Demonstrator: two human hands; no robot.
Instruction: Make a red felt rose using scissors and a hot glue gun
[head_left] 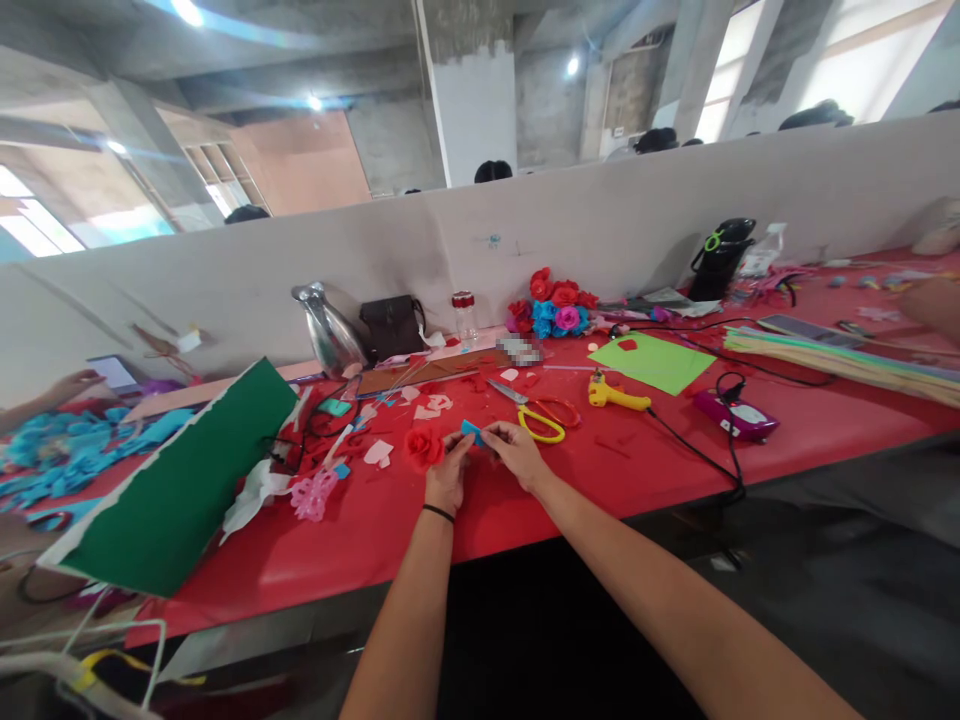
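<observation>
Both of my hands meet over the red table (645, 470) and pinch a small blue foam piece (472, 432) between their fingertips. My left hand (448, 475), with a black band on its wrist, holds the piece's left end. My right hand (514, 453) holds its right end. A finished red foam rose (424, 446) lies just left of my left hand. Yellow-handled scissors (536, 415) rest just beyond my right hand, and a yellow glue gun (613, 395) lies farther right.
A green foam sheet (176, 490) leans at the left, with pink and white scraps (315, 492) beside it. A bunch of red, blue and pink foam flowers (553, 305), a silver jug (328, 335), a lime sheet (654, 362) and cables (697, 455) lie further back. Another person's hand (71, 388) is at far left.
</observation>
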